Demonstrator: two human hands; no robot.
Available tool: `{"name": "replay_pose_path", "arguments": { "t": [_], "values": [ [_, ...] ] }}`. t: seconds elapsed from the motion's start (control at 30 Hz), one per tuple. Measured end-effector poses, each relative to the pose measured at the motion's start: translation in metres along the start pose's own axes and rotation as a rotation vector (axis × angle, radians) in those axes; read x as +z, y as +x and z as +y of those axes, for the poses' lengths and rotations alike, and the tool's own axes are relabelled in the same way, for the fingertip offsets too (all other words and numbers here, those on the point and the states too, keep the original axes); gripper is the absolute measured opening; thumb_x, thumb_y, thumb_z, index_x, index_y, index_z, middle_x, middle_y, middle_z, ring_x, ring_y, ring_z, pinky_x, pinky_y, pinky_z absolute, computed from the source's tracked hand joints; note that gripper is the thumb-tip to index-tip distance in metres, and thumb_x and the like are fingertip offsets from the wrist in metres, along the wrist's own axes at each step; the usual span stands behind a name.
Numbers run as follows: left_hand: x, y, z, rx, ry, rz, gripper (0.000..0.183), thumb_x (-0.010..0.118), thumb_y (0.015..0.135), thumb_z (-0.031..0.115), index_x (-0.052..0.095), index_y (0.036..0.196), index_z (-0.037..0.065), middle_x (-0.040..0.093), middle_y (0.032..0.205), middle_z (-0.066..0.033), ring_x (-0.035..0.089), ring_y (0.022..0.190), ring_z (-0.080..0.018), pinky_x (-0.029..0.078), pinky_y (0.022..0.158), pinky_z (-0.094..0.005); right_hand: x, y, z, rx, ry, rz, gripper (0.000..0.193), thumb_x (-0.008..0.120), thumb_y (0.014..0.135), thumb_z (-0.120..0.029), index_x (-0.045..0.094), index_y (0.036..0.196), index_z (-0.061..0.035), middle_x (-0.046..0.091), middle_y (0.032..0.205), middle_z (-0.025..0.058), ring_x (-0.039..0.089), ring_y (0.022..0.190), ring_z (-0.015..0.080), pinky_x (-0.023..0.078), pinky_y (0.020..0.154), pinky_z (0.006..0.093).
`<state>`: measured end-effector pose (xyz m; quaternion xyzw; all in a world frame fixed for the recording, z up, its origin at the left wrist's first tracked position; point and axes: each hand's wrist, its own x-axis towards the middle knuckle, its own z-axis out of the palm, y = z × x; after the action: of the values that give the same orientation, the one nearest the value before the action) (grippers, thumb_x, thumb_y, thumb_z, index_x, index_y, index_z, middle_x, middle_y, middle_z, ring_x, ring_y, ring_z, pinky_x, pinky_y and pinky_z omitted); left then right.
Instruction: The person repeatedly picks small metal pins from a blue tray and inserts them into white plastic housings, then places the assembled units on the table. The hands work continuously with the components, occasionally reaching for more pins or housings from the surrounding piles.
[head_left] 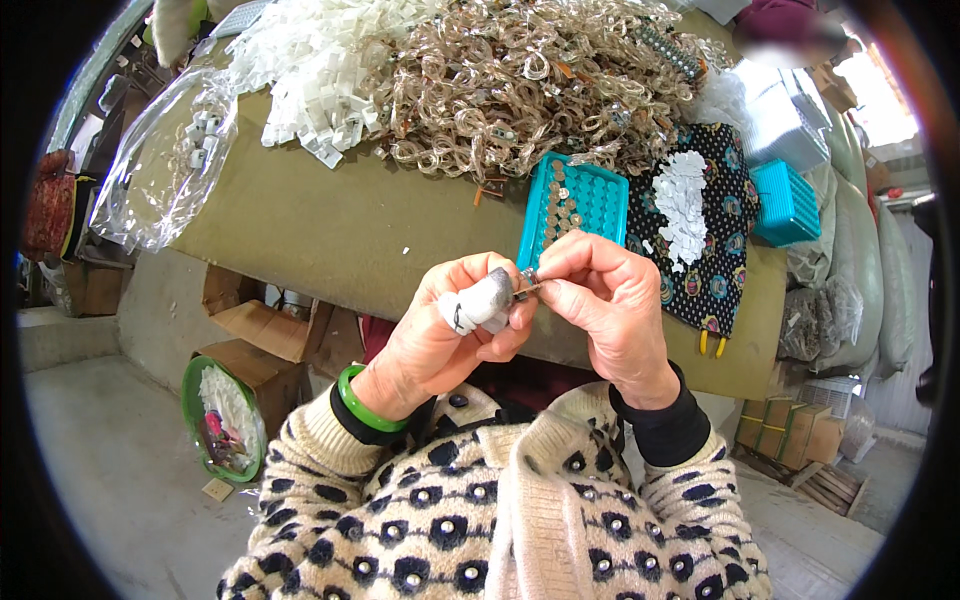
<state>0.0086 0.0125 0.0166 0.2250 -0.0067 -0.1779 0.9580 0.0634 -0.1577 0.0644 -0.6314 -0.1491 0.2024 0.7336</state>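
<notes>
My left hand (pixel 440 320) and my right hand (pixel 605 305) meet above the table's near edge. Between their fingertips is a small dark metallic piece (pixel 524 284), too small for me to tell its kind. The left thumb wears a white and grey finger cover (pixel 482 301), and its fingers close around the piece. From the right side, my right thumb and forefinger pinch at the same piece. Just beyond the hands lies a turquoise tray (pixel 612 215) with round pockets, some holding coin-like discs (pixel 563 194). My wrists partly hide its near end.
Coiled clear cables (pixel 540 80) are heaped across the far table, beside a pile of white tabs (pixel 330 70). Small white pieces (pixel 682 205) lie on a black patterned cloth (pixel 720 270). A clear bag (pixel 165 180) sits left; a turquoise basket (pixel 786 203) stands right. Boxes (pixel 262 328) stand below.
</notes>
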Motion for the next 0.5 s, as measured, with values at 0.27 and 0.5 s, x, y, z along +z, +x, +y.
{"name": "replay_pose_path", "arguments": {
  "t": [0.27, 0.5],
  "values": [
    [0.0, -0.004, 0.0, 0.029, -0.094, -0.042, 0.035, 0.075, 0.086, 0.032, 0.06, 0.107, 0.008, 0.061, 0.086, -0.0082, 0.055, 0.066, -0.0169, 0.039, 0.05, -0.0251, -0.002, -0.001, 0.0, -0.006, -0.081, -0.074, 0.008, 0.052, 0.082, 0.007, 0.055, 0.086, 0.0013, 0.058, 0.095, 0.0095, 0.055, 0.081, 0.0133, 0.05, 0.072, 0.0271],
    [0.006, -0.008, 0.022, -0.089, -0.17, -0.101, 0.027, 0.073, 0.088, 0.023, 0.059, 0.101, 0.005, 0.062, 0.08, -0.0062, 0.054, 0.062, -0.015, 0.038, 0.051, -0.0268, 0.017, 0.002, -0.007, -0.635, -0.686, -0.114, 0.023, 0.065, 0.079, 0.013, 0.062, 0.097, -0.001, 0.062, 0.087, 0.0128, 0.062, 0.073, 0.0268, 0.052, 0.064, 0.0329]
  ]
}}
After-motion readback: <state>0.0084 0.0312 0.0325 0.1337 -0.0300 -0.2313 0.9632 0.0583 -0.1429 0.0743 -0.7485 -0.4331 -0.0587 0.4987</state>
